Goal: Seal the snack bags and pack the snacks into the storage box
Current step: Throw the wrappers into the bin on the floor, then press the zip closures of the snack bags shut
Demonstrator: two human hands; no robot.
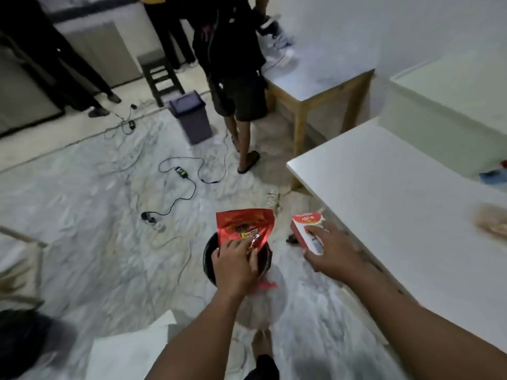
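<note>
Bag point(244, 223), red and shiny, is in our left hand point(236, 267). The fingers are curled and pinch its lower part, and the bag stands upright over a black tub point(209, 260) on the floor point(82, 215). Whether its top is sealed, we cannot tell. Our right hand point(336, 255) holds a box point(303, 229), red and white with the word ASTOR on it, in the air between the tub and a white table point(397, 215). The fingers are spread over the white side of the box and the thumb comes from below. Near the right edge of the table lies something pale brown point(492, 222), too blurred to name. Behind the bag, black cables point(179, 174) lie on the floor. Further back a person point(233, 78) stands near a grey bin point(192, 116), with the back to us.
</note>
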